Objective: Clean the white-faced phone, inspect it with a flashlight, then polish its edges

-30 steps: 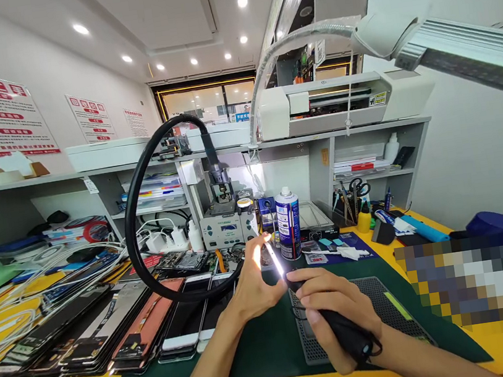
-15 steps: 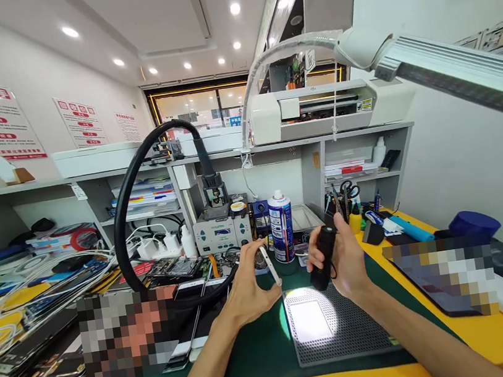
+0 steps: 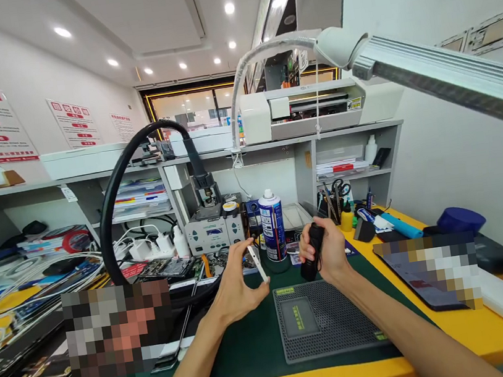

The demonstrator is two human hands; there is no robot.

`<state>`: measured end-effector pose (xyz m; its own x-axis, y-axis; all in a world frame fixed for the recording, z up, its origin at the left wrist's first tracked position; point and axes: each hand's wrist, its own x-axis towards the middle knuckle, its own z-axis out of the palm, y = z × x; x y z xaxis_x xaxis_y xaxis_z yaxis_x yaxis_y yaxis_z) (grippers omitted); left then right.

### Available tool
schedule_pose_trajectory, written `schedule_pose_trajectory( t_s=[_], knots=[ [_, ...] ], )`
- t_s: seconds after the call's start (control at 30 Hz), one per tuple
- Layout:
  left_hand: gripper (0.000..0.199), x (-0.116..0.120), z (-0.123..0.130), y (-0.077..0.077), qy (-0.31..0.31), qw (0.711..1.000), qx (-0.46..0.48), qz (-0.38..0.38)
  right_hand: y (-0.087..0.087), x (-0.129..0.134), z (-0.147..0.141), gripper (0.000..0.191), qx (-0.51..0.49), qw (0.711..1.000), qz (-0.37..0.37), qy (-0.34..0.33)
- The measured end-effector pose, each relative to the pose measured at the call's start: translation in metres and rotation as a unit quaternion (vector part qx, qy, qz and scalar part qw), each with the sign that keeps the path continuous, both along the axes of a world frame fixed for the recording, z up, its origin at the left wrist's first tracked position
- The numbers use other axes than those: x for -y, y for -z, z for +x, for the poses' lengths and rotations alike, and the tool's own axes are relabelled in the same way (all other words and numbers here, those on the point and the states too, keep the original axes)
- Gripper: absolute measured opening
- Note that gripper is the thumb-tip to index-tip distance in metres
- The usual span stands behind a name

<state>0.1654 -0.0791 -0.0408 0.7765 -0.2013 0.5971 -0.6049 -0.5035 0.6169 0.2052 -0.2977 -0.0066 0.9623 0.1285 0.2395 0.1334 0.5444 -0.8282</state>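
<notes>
Between the thumb and fingers of my left hand (image 3: 237,284) a thin, pale smartphone (image 3: 258,264) is held on edge, its narrow side facing me. My right hand (image 3: 328,252) is wrapped round a small black flashlight (image 3: 312,250), which tilts downward. No bright spot shows under the flashlight. Both hands are raised above the green work mat (image 3: 253,366). Below and in front of the right hand lies a dark grey perforated pad (image 3: 329,340) with a flat rectangle near its left side.
A blue spray can (image 3: 273,226) stands behind the hands, beside a grey hot-air station (image 3: 215,234). At left, a thick black hose (image 3: 105,221) arches over phone parts and cables. A lamp (image 3: 446,74) reaches in from above right. A dark phone (image 3: 421,283) lies at right.
The flashlight's bright spot on the perforated pad has gone out. My right hand has shifted its grip slightly on the flashlight. The whole view has turned a little to the right.
</notes>
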Motion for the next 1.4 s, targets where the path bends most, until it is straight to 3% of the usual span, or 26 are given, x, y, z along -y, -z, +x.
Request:
schedule_pose_trajectory(
  t_s=[0.13, 0.23, 0.33, 0.47, 0.67, 0.8, 0.9, 1.1, 1.4],
  knots=[
    [0.072, -0.001, 0.0, -0.003, -0.002, 0.999, -0.008, -0.051, 0.004, 0.0, 0.01, 0.048, 0.032, 0.996, -0.053, 0.061],
    [0.075, -0.004, 0.003, -0.007, -0.009, 0.989, -0.031, -0.142, 0.012, 0.002, 0.023, 0.038, 0.059, 0.981, -0.119, 0.14],
    [0.072, -0.011, 0.007, -0.011, -0.009, 0.967, -0.071, -0.246, 0.02, 0.008, 0.037, 0.041, 0.07, 0.957, -0.207, 0.191],
    [0.058, -0.014, 0.009, -0.015, 0.016, 0.916, -0.143, -0.375, 0.025, 0.015, 0.047, 0.053, 0.088, 0.921, -0.319, 0.206],
    [0.04, -0.009, 0.008, -0.021, 0.074, 0.811, -0.291, -0.502, 0.03, 0.003, 0.041, 0.06, 0.133, 0.876, -0.427, 0.181],
    [0.032, -0.013, 0.007, -0.026, 0.062, 0.752, -0.387, -0.529, 0.038, -0.01, 0.037, 0.059, 0.145, 0.866, -0.457, 0.14],
    [0.013, -0.015, 0.006, -0.029, 0.042, 0.73, -0.407, -0.547, 0.043, -0.016, 0.037, 0.057, 0.155, 0.862, -0.462, 0.138],
    [0.018, -0.017, 0.007, -0.027, 0.02, 0.715, -0.429, -0.552, 0.044, -0.022, 0.036, 0.052, 0.188, 0.839, -0.476, 0.185],
    [0.022, -0.01, 0.006, -0.029, 0.018, 0.705, -0.467, -0.533, 0.038, -0.03, 0.041, 0.052, 0.201, 0.774, -0.568, 0.195]
  ],
)
